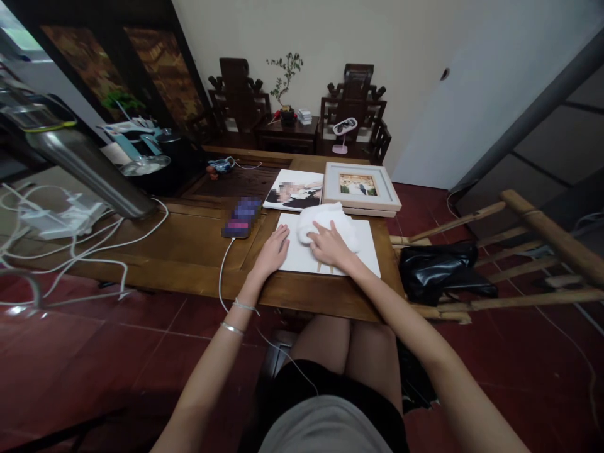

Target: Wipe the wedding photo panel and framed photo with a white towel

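Note:
On the wooden table in front of me lies a white panel (365, 242) with a few tan marks near its front edge. My left hand (274, 250) rests flat on the panel's left edge, fingers stretched out and holding nothing. A bunched white cloth (346, 229) covers much of the panel's middle and back. My right hand (329, 243) presses down on this cloth with its fingers spread. Part of the panel is hidden beneath the cloth and hand.
Behind the panel are a photo print (297, 189) and a pale framed picture (361, 187). A phone (241, 217) on a charging cable lies to the left. Farther left stand a steel flask (94, 163) and tangled white cables. A bamboo chair (476, 251) holds a black bag.

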